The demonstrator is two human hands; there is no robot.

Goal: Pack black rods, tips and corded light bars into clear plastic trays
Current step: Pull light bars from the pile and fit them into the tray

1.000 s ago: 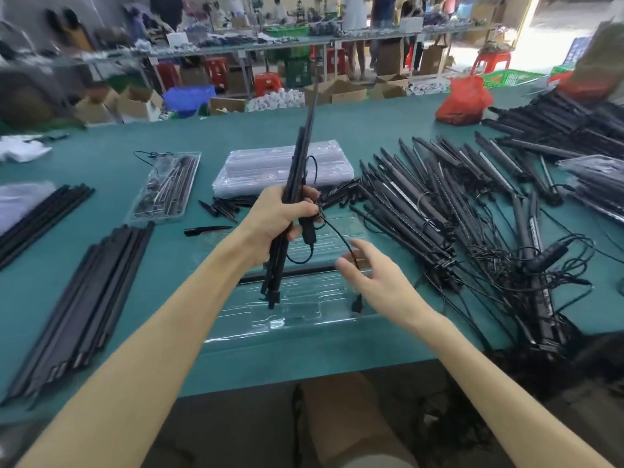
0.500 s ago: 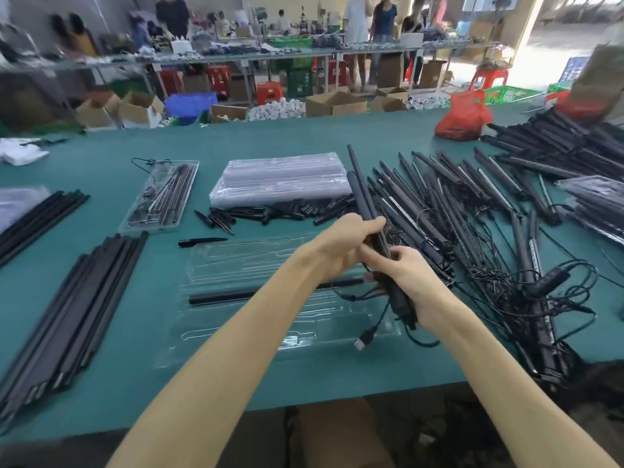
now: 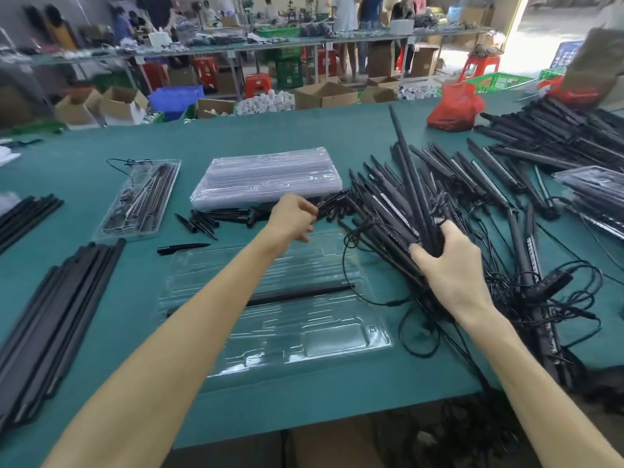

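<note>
I have only the head view. In it the right hand [image 3: 450, 265] has its fingers and thumb closed around the lower part of a few corded light bars [image 3: 410, 177]. The bars point up and away over the big heap on the right of the green table [image 3: 337, 130]. The left hand [image 3: 292, 216] hovers above the far edge of the clear tray [image 3: 371, 342], near the loose tips [image 3: 202, 224]. Its fingers are curled, but I cannot tell if they pinch something. The tray lies in front of me with one black rod [image 3: 304, 294] in a middle groove. I judge the bars to be light and stiff, so a grip near the middle should be enough. The cord [image 3: 381, 302] is soft and tangled with others, and it may drag neighbouring bars out of the heap. The tray looks thin and flexible, so I would hold it flat and press the parts in gently.
</note>
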